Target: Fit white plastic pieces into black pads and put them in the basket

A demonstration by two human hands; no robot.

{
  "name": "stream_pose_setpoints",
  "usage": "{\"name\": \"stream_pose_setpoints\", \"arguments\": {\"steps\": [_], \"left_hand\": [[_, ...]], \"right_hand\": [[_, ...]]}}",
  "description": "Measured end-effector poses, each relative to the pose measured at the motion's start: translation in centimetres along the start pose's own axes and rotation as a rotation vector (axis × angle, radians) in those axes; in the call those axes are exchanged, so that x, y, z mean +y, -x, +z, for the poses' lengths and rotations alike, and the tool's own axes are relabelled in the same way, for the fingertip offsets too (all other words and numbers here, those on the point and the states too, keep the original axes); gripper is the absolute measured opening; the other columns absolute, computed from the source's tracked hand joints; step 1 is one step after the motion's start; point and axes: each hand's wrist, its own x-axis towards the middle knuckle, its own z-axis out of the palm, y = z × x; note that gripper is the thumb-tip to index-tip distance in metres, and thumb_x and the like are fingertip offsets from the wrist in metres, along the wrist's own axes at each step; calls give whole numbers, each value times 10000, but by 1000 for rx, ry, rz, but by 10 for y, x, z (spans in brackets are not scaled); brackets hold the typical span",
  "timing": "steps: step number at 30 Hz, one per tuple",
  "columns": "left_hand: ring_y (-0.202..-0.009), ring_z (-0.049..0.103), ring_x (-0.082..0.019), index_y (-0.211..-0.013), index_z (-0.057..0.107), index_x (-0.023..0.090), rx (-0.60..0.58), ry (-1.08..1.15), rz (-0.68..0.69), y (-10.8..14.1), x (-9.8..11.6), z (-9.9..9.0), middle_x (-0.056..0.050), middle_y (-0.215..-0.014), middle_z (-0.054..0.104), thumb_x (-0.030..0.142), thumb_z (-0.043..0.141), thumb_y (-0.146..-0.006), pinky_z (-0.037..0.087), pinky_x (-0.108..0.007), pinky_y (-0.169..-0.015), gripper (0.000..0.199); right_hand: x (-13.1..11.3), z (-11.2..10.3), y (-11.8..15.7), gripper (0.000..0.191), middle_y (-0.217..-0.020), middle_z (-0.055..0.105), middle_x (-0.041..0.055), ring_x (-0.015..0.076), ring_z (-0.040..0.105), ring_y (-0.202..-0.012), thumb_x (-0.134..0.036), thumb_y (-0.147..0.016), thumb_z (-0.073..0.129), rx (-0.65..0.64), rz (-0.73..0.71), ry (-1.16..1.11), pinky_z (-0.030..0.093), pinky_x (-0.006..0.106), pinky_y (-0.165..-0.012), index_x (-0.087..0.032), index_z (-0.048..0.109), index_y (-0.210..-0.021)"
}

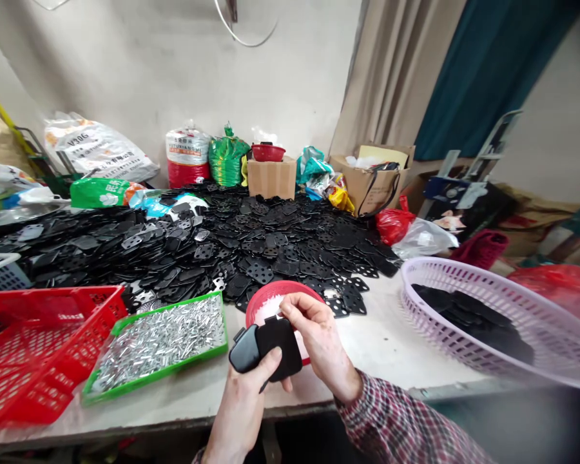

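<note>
My left hand grips black plastic plates, thumb across their face. One plate is flat and matt with a small tab on its top edge; a glossier, rounded one sticks out to the left. My right hand is pinched at the top edge of the matt plate, close to the tab; whatever lies between its fingertips is too small to make out. Right behind the plates is a red round basket with small white pieces in it, partly hidden by my hands.
A green tray of small metal pins and a red crate stand left. A lilac basket with black plates is at right. A large heap of black plates covers the table's back, before sacks and cardboard boxes.
</note>
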Motion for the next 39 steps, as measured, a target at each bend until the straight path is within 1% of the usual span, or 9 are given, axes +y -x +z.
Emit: {"name": "stream_pose_setpoints", "arguments": {"steps": [4,10,16,20,24,27,31,33,39], "left_hand": [[-821,637,-241,-859,716,160,-91,43,1,0,-4,-3,-95,-956,703,274,823,-637,543,-326,-649,272],[-658,594,-180,-904,703,153,-77,62,-32,6,12,7,-71,-850,699,273,766,-699,517,-285,-538,245],[-694,625,-216,-854,710,184,-74,53,-48,6,16,8,-64,-837,708,295,804,-646,526,-300,-531,254],[-764,630,-200,-821,705,190,-76,-14,-48,4,12,1,-44,-872,700,284,814,-650,544,-289,-651,223],[-685,618,-177,-953,665,188,-214,-7,-146,2,7,-10,-28,-844,682,286,749,-749,520,-285,-573,241],[-525,582,-151,-995,652,149,-407,41,-249,1,3,-19,-37,-736,664,250,698,-788,440,-249,-421,235],[-368,519,-100,-971,669,86,-567,160,-385,1,-3,-21,-55,-651,652,230,660,-800,373,-204,-349,224],[-374,539,-110,-961,674,80,-576,210,-437,2,-5,-19,-66,-658,660,224,659,-796,376,-202,-339,219],[-364,529,-111,-924,675,108,-505,225,-475,10,-2,-12,-29,-600,630,208,669,-805,406,-220,-351,156]], "right_hand": [[-1,-1,2,252,-716,556,-11,107,498,-666,-388,-867,641,-5,21,-46,419,212,-610,-161,611,-763],[-1,-4,3,266,-667,522,-24,91,460,-608,-386,-857,651,-30,33,-34,391,199,-560,-157,601,-731],[-3,-2,11,246,-680,523,-21,96,460,-628,-369,-854,637,19,1,12,391,206,-581,-159,595,-734],[-9,-2,16,231,-665,521,-22,102,467,-635,-321,-823,654,11,-9,51,386,210,-586,-161,575,-676],[-21,-16,12,204,-666,567,-14,108,503,-628,-317,-763,718,-149,116,27,422,221,-598,-153,621,-691],[-30,-36,3,198,-790,664,18,124,577,-684,-309,-738,753,-425,258,-21,468,242,-651,-156,712,-857],[-33,-55,-10,385,-1000,704,63,154,628,-804,-311,-724,771,-733,384,-52,499,283,-753,-174,735,-1082],[-33,-57,-13,367,-987,705,67,161,615,-813,-313,-716,766,-771,368,-29,497,281,-753,-152,754,-1046],[-37,-46,-4,256,-840,686,19,158,584,-769,-393,-821,665,-669,208,155,481,251,-680,-177,776,-903]]}}
